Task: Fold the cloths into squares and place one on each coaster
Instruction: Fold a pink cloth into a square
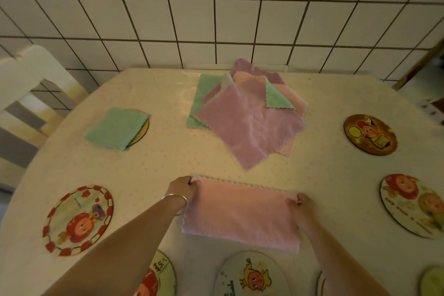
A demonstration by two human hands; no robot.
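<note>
A pink cloth [240,214] lies folded in half as a wide rectangle on the table in front of me. My left hand [182,187] pinches its far left corner, and my right hand [301,204] pinches its far right corner. Behind it lies a loose pile of cloths [247,113] in purple, pink and green. A folded green cloth [116,128] rests on a coaster [141,132] at the back left. Round picture coasters lie bare at the left [78,220], back right [370,134], right [413,204] and near edge [247,274].
The table [156,166] has a pale dotted cover. A white chair [31,84] stands at the left and a tiled wall [216,14] rises behind. More coasters show at the bottom left [156,276] and bottom right [432,281].
</note>
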